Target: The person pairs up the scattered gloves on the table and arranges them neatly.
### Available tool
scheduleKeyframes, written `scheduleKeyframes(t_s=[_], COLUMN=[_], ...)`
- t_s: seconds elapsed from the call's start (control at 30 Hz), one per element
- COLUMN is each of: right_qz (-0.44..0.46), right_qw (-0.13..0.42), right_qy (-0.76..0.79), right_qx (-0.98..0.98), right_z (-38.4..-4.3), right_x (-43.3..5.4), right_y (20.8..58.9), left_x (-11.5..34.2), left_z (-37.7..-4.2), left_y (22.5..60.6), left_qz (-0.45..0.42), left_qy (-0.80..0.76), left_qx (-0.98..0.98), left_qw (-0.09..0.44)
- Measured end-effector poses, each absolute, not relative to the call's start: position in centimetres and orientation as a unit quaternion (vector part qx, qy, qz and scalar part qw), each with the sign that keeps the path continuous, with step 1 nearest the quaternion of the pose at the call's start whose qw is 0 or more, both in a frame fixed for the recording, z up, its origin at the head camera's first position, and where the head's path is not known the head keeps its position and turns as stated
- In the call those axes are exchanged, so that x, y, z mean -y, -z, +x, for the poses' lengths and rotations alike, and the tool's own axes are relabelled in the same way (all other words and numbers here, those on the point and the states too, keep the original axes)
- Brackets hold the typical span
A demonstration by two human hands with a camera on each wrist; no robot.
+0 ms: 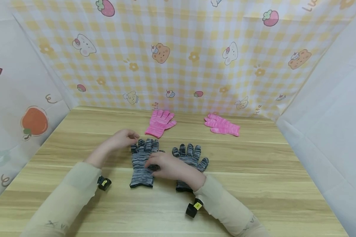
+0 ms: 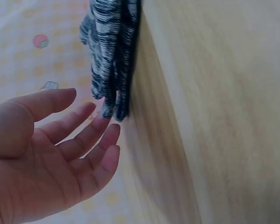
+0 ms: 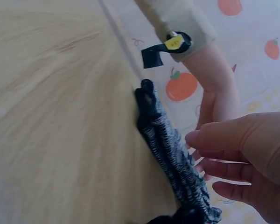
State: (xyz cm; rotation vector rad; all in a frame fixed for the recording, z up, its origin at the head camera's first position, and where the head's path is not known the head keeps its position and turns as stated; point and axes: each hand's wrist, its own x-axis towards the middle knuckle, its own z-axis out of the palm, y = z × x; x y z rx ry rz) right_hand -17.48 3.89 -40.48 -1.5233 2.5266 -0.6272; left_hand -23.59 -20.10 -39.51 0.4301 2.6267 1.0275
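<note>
Two black-and-grey knit gloves lie flat on the table, fingers toward the back: a left-hand one and a right-hand one. Beside the fingertips of the left-hand one is my left hand, its fingers loosely bent and nothing between them. In the left wrist view the grey glove's fingers come close to my fingertips; whether they touch I cannot tell. My right hand hovers at that same glove's thumb side, fingers relaxed, holding nothing. The right forearm covers part of the other grey glove.
Farther back lie two pink knit gloves, one behind the left grey glove and one to the right on its side. The wooden table ends at a yellow checked cloth. White sheets hang at both sides.
</note>
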Motion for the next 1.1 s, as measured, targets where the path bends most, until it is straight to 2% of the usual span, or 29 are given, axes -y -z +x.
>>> scheduleKeyframes(t_s=[0.17,0.6,0.9,1.1], right_qz=[-0.519,-0.543,-0.557,-0.563], right_qw=[0.074,0.06,0.051,0.042], right_qy=[0.181,0.148,0.145,0.144], right_qx=[-0.832,-0.824,-0.816,-0.813], right_z=[-17.1,-16.3,-16.4,-16.4], right_x=[-4.0,-3.5,-3.4,-3.4], right_y=[41.0,41.5,41.9,42.2], left_x=[19.8,18.8,18.5,18.9], left_z=[-24.4,-25.3,-25.5,-25.8], left_y=[39.8,40.3,40.3,40.7], left_qz=[0.156,0.183,0.16,0.19], left_qy=[-0.348,-0.333,-0.388,-0.432], left_qx=[-0.914,-0.915,-0.894,-0.865], left_qw=[0.141,0.132,0.154,0.169])
